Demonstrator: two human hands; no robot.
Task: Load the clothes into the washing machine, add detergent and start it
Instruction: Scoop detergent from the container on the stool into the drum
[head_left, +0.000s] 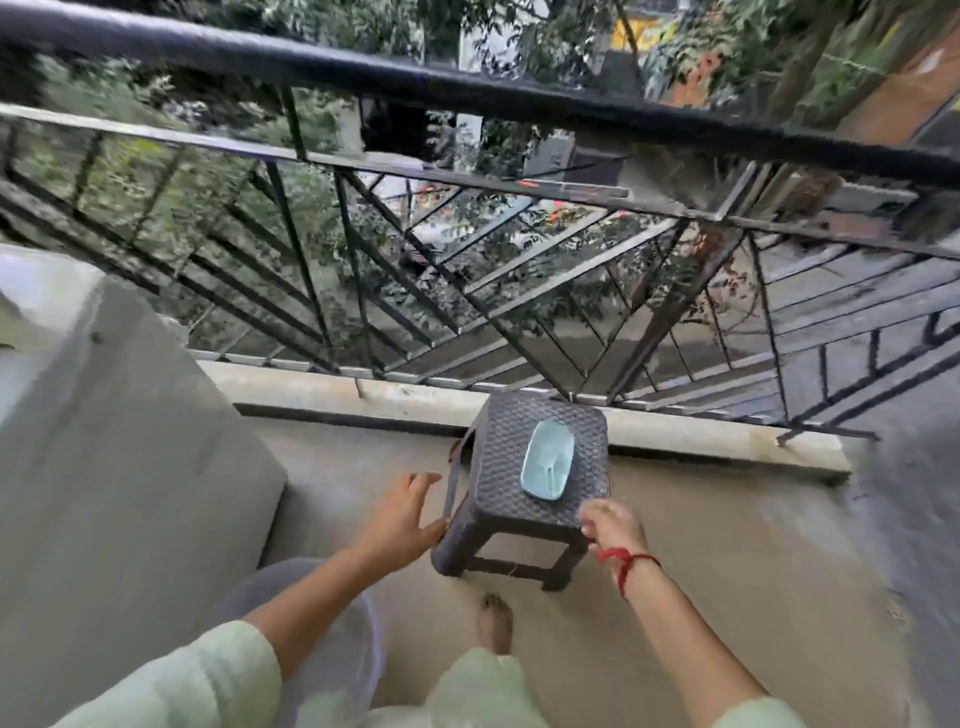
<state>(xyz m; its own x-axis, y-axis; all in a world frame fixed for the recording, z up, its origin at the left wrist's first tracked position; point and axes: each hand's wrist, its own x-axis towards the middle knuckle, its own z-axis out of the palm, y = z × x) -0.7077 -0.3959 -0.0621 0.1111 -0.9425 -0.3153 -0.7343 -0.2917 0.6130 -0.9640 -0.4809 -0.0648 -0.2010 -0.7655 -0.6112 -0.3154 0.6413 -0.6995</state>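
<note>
Left hand (402, 512) spread at stool (498, 467) near-left corner; right hand (610, 525) curled at near-right corner, grip unclear. We keep stool level, or pale blue object (548, 460) slides.

- stool (524, 499): dark plastic moulded in a woven pattern, matt and ribbed.
- pale blue-green piece (548, 466) on top of the stool: smooth, faintly glossy, plastic-like.
- railing (467, 93) behind the stool: black painted metal, dull, with patchy paint on the bars.
- kerb (311, 387) just behind the stool: pale cement or stone, matt, stained.
- floor (701, 571) around the stool: bare cement look, matt, grainy.
- grey cover (104, 467) left of the stool: matt sheet, cloth or plastic, cannot tell which.
- tub (322, 639) in front of the stool, to its left: translucent greyish plastic, smooth.
- sleeves (208, 675): pale green cloth, soft and matt.
- red thread (626, 560) on the wrist of the right hand (610, 525), by the stool's front corner: thin twisted fibre.
</note>
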